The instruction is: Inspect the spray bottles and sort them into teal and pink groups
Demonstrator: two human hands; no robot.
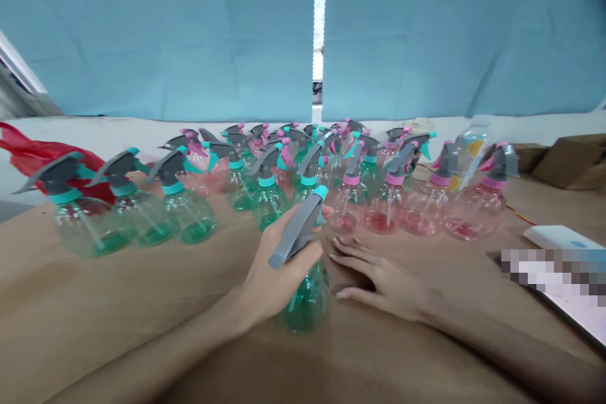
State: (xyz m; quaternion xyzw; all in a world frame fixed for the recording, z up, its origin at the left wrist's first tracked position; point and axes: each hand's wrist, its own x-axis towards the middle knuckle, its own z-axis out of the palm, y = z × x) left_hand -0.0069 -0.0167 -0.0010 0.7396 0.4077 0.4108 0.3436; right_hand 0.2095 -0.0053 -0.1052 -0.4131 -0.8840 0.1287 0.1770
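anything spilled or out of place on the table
No spill or damage stands out. The clear bottle with orange print, behind the pink spray bottles at right, looks odd because it differs from them. The green spray bottle in the left hand looks intact.

- I can read no words, brands, numbers or signs from where I sit.
- The clear plastic bottle at the back, on my right, carries an orange-and-yellow print, too small and blurred for me to make out.
- The white box on my right shows a blue patch with no letters I can read.
- The flat object nearer me is pixelated across its upper part, so I read nothing there.
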